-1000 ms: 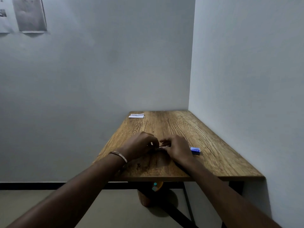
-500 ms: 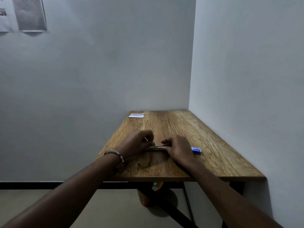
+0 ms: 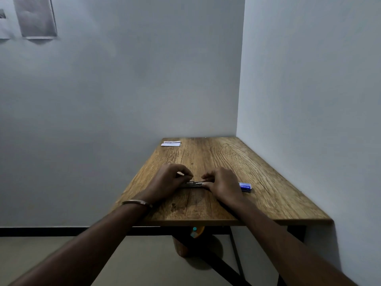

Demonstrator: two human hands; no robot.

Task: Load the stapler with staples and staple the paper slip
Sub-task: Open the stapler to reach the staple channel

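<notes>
Corner wooden table (image 3: 268, 195): left hand (image 3: 169, 182), right hand (image 3: 223, 184) both gripping stapler (image 3: 192, 184).

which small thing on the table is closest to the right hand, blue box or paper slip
The blue box, just beside the right hand; the paper slip lies at the far-left corner.

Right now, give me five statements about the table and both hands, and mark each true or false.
1. Both hands hold the metal stapler on the wooden table. True: the left hand and the right hand grip its two ends.
2. The blue staple box lies left of the left hand. False: it lies just right of the right hand.
3. The paper slip lies at the table's far left corner. True.
4. The paper slip is under the stapler. False: it lies far from the hands.
5. A bracelet is on the right wrist. False: it is on the left wrist.
</notes>
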